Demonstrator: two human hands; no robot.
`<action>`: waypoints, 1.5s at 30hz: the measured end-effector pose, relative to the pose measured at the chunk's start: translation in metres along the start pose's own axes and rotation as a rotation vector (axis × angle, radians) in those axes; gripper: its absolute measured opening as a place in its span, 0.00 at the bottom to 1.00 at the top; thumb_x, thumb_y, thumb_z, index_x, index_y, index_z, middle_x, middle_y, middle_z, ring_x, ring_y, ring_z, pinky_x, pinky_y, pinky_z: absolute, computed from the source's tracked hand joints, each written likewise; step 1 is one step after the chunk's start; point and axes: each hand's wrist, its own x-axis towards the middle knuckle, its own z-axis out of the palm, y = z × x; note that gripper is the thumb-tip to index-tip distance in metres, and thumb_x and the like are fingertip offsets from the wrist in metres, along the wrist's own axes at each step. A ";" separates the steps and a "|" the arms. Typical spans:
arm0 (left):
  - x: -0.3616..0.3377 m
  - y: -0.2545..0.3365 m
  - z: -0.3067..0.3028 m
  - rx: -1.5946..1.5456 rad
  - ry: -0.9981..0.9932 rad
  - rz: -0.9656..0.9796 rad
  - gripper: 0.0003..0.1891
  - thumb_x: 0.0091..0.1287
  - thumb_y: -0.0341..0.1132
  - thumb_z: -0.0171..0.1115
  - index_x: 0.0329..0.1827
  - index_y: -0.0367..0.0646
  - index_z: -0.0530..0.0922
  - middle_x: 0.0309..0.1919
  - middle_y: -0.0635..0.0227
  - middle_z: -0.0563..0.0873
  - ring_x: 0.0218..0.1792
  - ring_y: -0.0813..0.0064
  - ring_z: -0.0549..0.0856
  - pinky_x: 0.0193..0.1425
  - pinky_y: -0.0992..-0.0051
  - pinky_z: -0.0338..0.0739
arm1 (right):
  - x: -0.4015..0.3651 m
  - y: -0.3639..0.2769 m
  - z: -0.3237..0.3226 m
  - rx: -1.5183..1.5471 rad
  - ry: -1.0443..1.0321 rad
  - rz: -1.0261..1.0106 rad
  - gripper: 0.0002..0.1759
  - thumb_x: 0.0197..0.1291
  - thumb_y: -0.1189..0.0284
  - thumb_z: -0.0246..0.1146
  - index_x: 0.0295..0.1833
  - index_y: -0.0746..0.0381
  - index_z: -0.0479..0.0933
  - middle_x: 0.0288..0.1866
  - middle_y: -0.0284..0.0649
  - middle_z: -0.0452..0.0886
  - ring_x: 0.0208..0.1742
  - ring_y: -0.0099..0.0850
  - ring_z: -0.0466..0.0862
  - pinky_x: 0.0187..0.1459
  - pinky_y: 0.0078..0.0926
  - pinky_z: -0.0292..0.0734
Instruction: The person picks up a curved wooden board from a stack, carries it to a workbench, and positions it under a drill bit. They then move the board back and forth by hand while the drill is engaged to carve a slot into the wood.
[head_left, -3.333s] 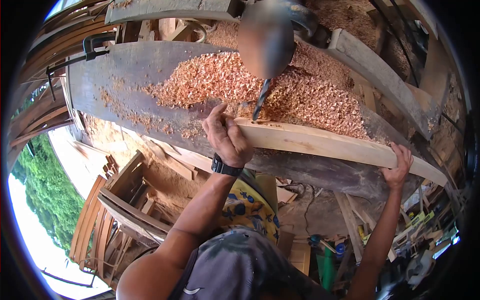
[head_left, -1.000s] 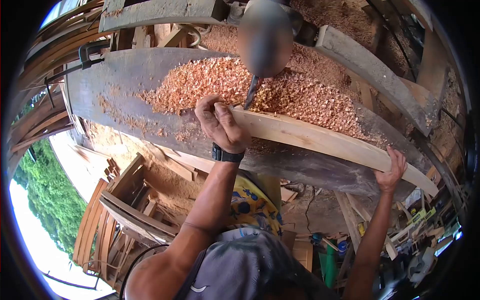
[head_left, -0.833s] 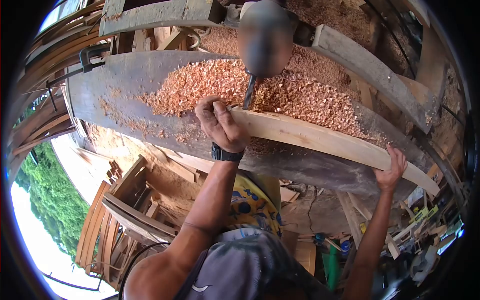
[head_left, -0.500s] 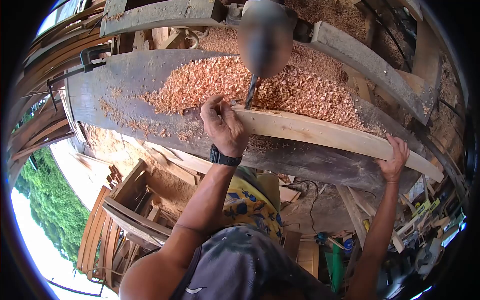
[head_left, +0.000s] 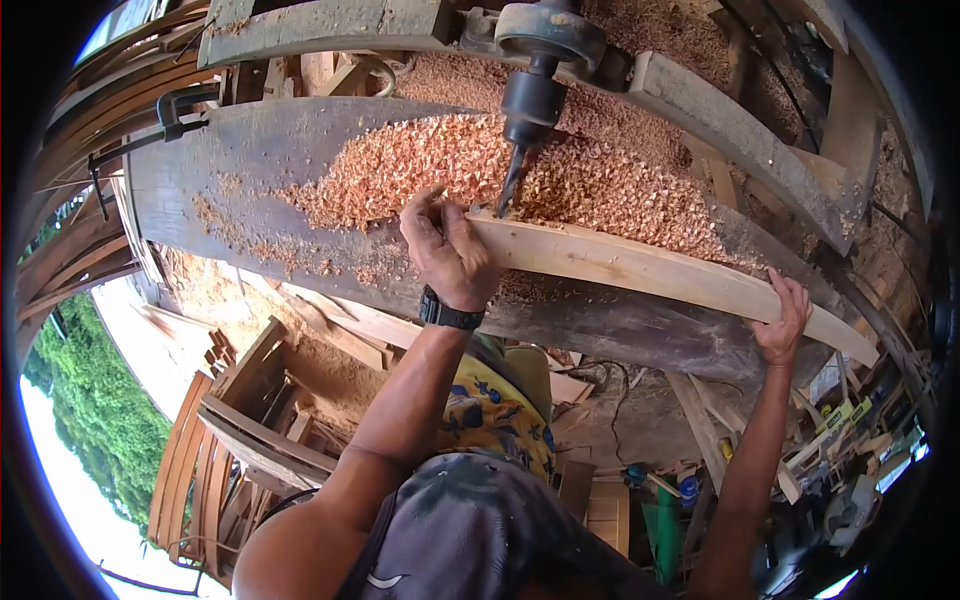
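A long, slightly curved pale wooden piece (head_left: pixel 630 268) lies across the dark bench board (head_left: pixel 260 150). My left hand (head_left: pixel 450 250) is closed around its left end, thumb and fingers near the top edge. Further right, my right hand (head_left: pixel 785 318) grips the same piece, fingers over its far edge. Just right of my left fingers, a drill bit (head_left: pixel 512 180) points down from a dark chuck (head_left: pixel 533 103). Its tip sits right at the top edge of the wooden piece.
Wood shavings (head_left: pixel 420 160) are heaped around the bit and behind the piece. A C-clamp (head_left: pixel 172 115) grips the board's left end. Heavy curved timbers (head_left: pixel 745 125) flank the drill. A wooden crate (head_left: pixel 265 440) with offcuts stands lower left. Tools and scraps lie at lower right.
The chuck, a blurred patch before, now shows clearly. The view has shifted slightly. Both hands keep their grip at about the same places on the wooden piece.
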 end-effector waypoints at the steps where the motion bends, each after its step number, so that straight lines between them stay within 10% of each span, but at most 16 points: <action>1: 0.004 0.006 0.003 -0.077 0.004 -0.031 0.12 0.84 0.23 0.50 0.66 0.37 0.74 0.48 0.63 0.81 0.45 0.77 0.81 0.54 0.74 0.77 | -0.004 0.000 0.002 -0.003 0.001 0.009 0.51 0.36 0.56 0.86 0.74 0.51 0.83 0.58 0.42 0.81 0.63 0.47 0.79 0.67 0.49 0.67; 14: 0.015 -0.006 -0.006 0.112 -0.045 0.107 0.14 0.84 0.21 0.49 0.67 0.39 0.75 0.43 0.64 0.82 0.38 0.78 0.81 0.43 0.77 0.77 | 0.000 -0.011 0.002 -0.005 -0.027 0.031 0.51 0.37 0.54 0.87 0.74 0.51 0.83 0.58 0.42 0.81 0.62 0.47 0.79 0.68 0.49 0.67; 45: 0.002 -0.002 -0.010 0.189 -0.018 0.063 0.14 0.77 0.22 0.57 0.62 0.40 0.82 0.47 0.56 0.87 0.50 0.56 0.81 0.57 0.59 0.77 | 0.008 -0.004 -0.004 -0.018 -0.027 0.027 0.54 0.34 0.54 0.87 0.75 0.50 0.82 0.57 0.42 0.81 0.62 0.48 0.79 0.70 0.50 0.67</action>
